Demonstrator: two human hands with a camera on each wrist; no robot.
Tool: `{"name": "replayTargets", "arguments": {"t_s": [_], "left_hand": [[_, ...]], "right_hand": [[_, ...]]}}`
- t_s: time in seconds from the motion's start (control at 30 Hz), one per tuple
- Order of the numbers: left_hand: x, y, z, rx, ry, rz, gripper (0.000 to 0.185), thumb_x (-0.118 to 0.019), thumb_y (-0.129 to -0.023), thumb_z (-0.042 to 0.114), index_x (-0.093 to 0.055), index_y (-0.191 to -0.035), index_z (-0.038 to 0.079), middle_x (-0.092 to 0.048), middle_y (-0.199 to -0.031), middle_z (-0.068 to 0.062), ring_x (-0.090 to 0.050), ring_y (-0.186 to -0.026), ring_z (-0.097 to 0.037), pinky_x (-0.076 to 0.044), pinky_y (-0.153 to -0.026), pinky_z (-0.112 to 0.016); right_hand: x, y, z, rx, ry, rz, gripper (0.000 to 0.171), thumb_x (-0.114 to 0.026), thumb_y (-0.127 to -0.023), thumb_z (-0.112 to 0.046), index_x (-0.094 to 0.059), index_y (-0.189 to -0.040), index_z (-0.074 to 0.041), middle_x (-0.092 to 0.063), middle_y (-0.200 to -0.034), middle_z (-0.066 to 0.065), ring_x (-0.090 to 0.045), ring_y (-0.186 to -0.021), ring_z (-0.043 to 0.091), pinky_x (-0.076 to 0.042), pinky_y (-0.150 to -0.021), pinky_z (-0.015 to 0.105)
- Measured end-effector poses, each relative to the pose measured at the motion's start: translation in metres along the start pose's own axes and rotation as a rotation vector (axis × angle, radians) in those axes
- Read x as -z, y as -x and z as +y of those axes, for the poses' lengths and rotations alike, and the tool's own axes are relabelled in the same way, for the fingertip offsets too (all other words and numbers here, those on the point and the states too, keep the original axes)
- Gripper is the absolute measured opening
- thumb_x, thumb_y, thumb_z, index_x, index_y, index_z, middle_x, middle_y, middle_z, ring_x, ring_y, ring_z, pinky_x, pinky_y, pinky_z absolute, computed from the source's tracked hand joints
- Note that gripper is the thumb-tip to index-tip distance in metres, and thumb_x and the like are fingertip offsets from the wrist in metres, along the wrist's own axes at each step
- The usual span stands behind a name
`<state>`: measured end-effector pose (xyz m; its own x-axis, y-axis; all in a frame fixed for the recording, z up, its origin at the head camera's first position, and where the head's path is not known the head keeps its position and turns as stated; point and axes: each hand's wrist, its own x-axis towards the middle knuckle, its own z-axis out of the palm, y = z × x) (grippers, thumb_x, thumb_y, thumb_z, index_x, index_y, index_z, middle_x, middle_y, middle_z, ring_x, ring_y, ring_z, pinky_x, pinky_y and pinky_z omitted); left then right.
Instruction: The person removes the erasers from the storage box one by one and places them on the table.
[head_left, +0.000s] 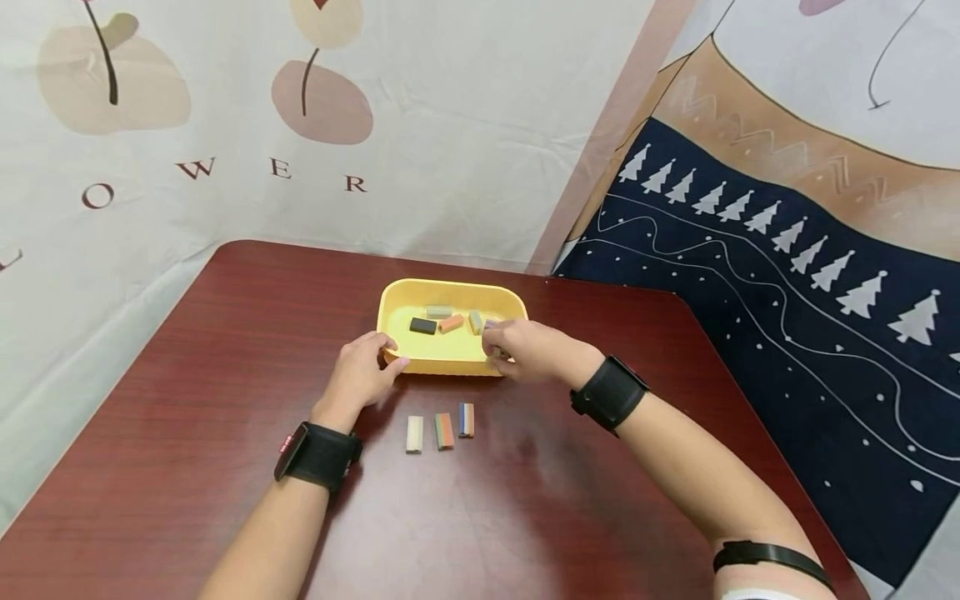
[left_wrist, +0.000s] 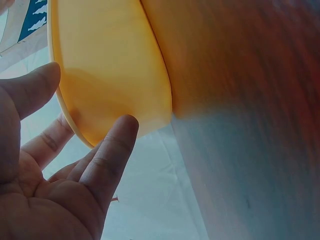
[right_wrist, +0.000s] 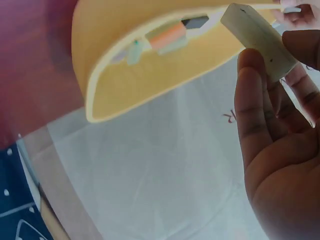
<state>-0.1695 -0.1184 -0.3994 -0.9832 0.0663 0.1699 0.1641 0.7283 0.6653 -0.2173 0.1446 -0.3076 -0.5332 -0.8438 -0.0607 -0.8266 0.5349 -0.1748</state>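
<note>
A: Fingers [right_wrist: 250, 107] of the right hand [head_left: 532, 348]: holding what?

B: Pale greyish-white oblong block [right_wrist: 260, 42], pinched against the thumb, at the right end of a yellow rounded plastic tub [head_left: 442, 367]. Over or just outside the rim, can't tell; the hand covers it from above.

A: Left hand [head_left: 360, 375]?

B: Fingers parted around the tub's near left corner, holding it, probably to stop it sliding.

A: In front?

B: Three small blocks side by side: cream [head_left: 414, 434], green-and-orange [head_left: 445, 432], blue-white-orange [head_left: 467, 420]. Spaced, I'd judge, for easy picking.

A: Edges, room?

B: Walls ring the loose pieces, black oblong block [head_left: 423, 326] among them. Red-brown wood-grain worktop [head_left: 247, 375] runs wide either side; its far edge lies near, behind the tub.
</note>
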Motion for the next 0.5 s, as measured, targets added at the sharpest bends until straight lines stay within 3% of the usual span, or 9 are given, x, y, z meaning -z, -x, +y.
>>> {"name": "replayTargets", "arguments": {"t_s": [0.33, 0.5], "left_hand": [[0.001, 0.0, -0.002, -0.001, -0.004, -0.001, 0.031, -0.068, -0.092, 0.025, -0.061, -0.109, 0.001, -0.06, -0.108, -0.014, -0.053, -0.094, -0.032, -0.044, -0.083, -0.044], [0.001, -0.001, -0.003, -0.004, -0.007, -0.005, 0.03, -0.068, -0.092, 0.025, -0.061, -0.109, 0.001, -0.06, -0.108, -0.014, -0.053, -0.093, -0.032, -0.044, -0.083, -0.044]], "right_hand": [[-0.032, 0.011, 0.002, 0.049, -0.095, -0.065, 0.009, -0.065, -0.09, -0.003, -0.069, -0.097, -0.006, -0.064, -0.089, 0.0, -0.057, -0.082, 0.01, -0.05, -0.077, 0.024], [-0.047, 0.015, 0.002, 0.074, -0.131, -0.1, 0.012, -0.062, -0.091, -0.001, -0.071, -0.098, -0.007, -0.063, -0.091, 0.001, -0.056, -0.083, 0.01, -0.049, -0.074, 0.024]]}}
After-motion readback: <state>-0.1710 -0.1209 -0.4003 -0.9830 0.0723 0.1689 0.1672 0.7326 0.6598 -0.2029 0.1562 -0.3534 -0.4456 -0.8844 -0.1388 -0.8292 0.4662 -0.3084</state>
